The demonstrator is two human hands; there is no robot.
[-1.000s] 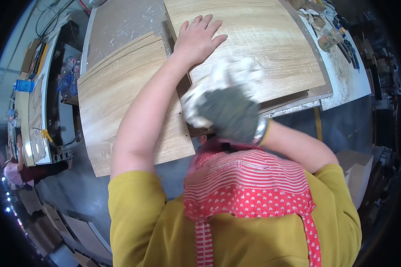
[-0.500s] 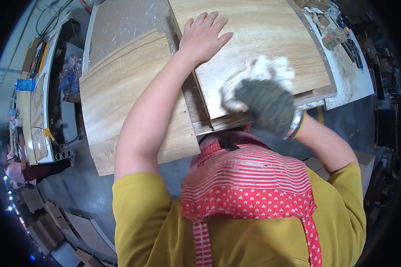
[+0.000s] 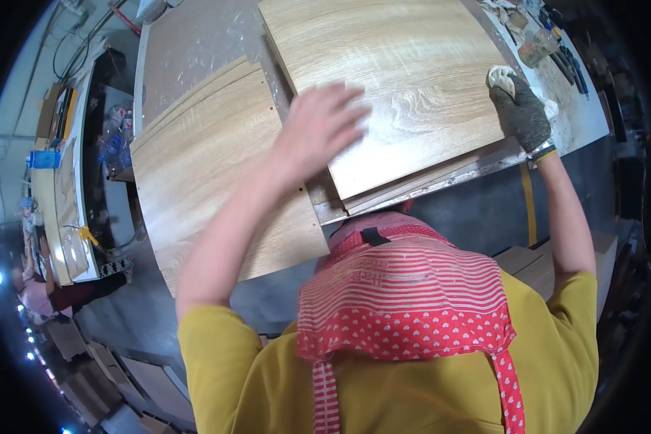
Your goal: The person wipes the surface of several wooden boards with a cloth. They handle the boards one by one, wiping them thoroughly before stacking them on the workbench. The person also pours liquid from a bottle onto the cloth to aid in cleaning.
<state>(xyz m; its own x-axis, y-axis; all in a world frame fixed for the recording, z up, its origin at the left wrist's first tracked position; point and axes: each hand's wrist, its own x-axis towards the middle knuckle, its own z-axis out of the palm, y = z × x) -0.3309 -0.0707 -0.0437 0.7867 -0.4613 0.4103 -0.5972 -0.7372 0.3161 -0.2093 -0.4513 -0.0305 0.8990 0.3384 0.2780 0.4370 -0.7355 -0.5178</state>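
Observation:
Two stacks of wood-grain panels lie side by side on the workbench. My bare left hand [image 3: 320, 130], blurred by motion, is over the near left part of the right-hand top panel [image 3: 405, 108], its fingers stretched out and holding nothing. At that panel's right edge, my right hand [image 3: 522, 119] wears a dark patterned glove and is closed on a white cloth [image 3: 500, 75] that shows on both sides of it. The fingertips of that hand are partly hidden. To the left, beneath my left forearm, lies the other top panel [image 3: 202, 159], with small holes along its edge.
Tools [image 3: 570, 72] and a clear plastic container [image 3: 538, 48] lie on the white surface at the far right. On the left stands another bench [image 3: 69, 210] with a yellow-handled tool [image 3: 88, 236]; a person [image 3: 43, 289] is beside it. Cardboard pieces [image 3: 532, 267] stand low at right.
My right hand has moved right with the cloth, from the panel's near middle to its right edge. My left hand has come nearer and lower, off its flat rest on the panel. The right-hand top panel has shifted slightly left.

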